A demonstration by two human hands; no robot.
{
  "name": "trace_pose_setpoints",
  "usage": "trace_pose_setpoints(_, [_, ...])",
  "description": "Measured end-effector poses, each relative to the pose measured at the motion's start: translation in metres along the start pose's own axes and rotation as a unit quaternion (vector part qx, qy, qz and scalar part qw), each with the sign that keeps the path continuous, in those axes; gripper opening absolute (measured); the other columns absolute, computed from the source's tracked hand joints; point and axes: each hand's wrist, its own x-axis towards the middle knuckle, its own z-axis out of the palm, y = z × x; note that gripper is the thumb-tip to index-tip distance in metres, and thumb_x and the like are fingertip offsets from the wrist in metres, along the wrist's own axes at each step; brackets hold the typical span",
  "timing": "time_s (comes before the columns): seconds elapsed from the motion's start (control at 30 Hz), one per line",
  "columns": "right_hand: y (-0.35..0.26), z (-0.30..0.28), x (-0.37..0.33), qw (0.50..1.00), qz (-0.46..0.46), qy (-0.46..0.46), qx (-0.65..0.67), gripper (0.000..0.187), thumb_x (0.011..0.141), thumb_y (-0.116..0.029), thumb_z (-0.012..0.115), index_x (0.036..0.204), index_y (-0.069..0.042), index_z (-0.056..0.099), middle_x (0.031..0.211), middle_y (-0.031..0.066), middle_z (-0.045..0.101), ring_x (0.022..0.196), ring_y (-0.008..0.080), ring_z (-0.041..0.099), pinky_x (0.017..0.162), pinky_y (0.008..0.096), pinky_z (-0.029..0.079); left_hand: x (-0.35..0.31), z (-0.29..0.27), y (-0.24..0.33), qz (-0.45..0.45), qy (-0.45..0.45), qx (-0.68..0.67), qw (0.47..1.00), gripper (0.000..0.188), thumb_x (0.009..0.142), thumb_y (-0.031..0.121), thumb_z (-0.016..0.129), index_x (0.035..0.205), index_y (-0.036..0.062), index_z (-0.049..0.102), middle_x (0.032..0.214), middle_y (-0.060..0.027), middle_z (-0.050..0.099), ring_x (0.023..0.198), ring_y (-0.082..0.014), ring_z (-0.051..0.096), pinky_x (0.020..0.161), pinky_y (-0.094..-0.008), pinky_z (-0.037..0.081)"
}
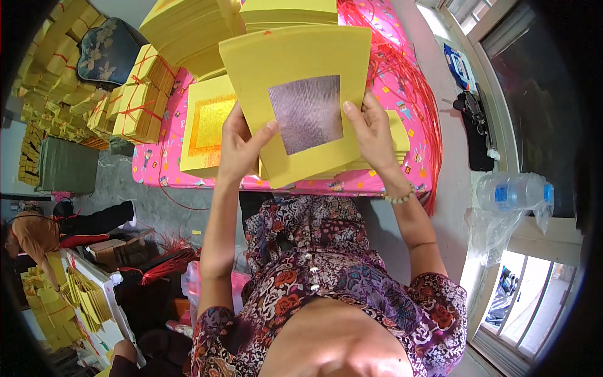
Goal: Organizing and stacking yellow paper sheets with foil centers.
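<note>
Up over the table I hold a piece of yellow joss paper with a dull silver-purple foil rectangle in its middle. It tilts slightly; whether it is one sheet or a thin bundle, I cannot tell. My left hand is closed on its left edge, thumb lying on the front beside the foil. On the right edge, my right hand pinches it the same way, fingers behind. Below and left of it lies a yellow stack with a gold-and-orange square. More yellow sheets show beneath my right hand.
A pink patterned cloth covers the table. Tall yellow paper stacks stand at its back, red strings trail down its right side, and tied bundles sit left. A co-worker bends over papers at far left. A plastic bottle lies right.
</note>
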Motion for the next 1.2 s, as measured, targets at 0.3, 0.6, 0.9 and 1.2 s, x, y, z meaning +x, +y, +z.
trace_pose_setpoints(0.3, [-0.007,-0.014,-0.007,0.981,0.135,-0.096,0.099,0.026,0.098,-0.014,0.044,0.120,-0.001,0.048,0.103,0.0023,0.058,0.090,0.0070,0.055,0.078,0.0232,0.046,-0.002,-0.009,-0.016,-0.211,0.051,-0.142,0.966,0.029,0.083,0.007,0.063,0.111,0.0039,0.054,0.091,-0.0040,0.062,0.078,-0.0119,0.060,0.067,-0.0264,0.051])
trace_pose_setpoints(0.6, [-0.017,-0.027,-0.011,0.930,-0.183,-0.112,-0.300,0.037,0.075,-0.011,0.071,0.111,-0.011,0.062,0.127,0.0162,0.043,0.126,0.0341,0.034,0.101,0.0433,0.035,-0.013,-0.006,-0.020,-0.300,0.051,-0.256,0.917,0.037,0.082,0.002,0.060,0.118,0.0008,0.049,0.098,-0.0102,0.062,0.085,-0.0195,0.065,0.077,-0.0332,0.056])
trace_pose_setpoints(0.9, [0.006,-0.023,-0.019,0.962,-0.111,-0.096,-0.232,0.021,0.071,-0.013,0.076,0.088,-0.004,0.068,0.128,0.0132,0.044,0.123,0.0316,0.037,0.102,0.0434,0.032,-0.037,-0.004,-0.041,-0.298,0.027,-0.349,0.888,0.033,0.080,0.002,0.058,0.112,-0.0027,0.050,0.098,-0.0167,0.061,0.082,-0.0266,0.065,0.071,-0.0417,0.057])
trace_pose_setpoints(1.2, [0.006,-0.026,-0.022,0.957,-0.103,-0.166,-0.214,0.047,0.067,-0.013,0.076,0.112,-0.011,0.062,0.132,0.0163,0.039,0.128,0.0293,0.034,0.103,0.0411,0.033,-0.033,0.001,-0.032,-0.333,0.091,-0.359,0.867,0.022,0.079,0.005,0.059,0.098,-0.0053,0.057,0.090,-0.0130,0.064,0.080,-0.0245,0.065,0.079,-0.0364,0.055])
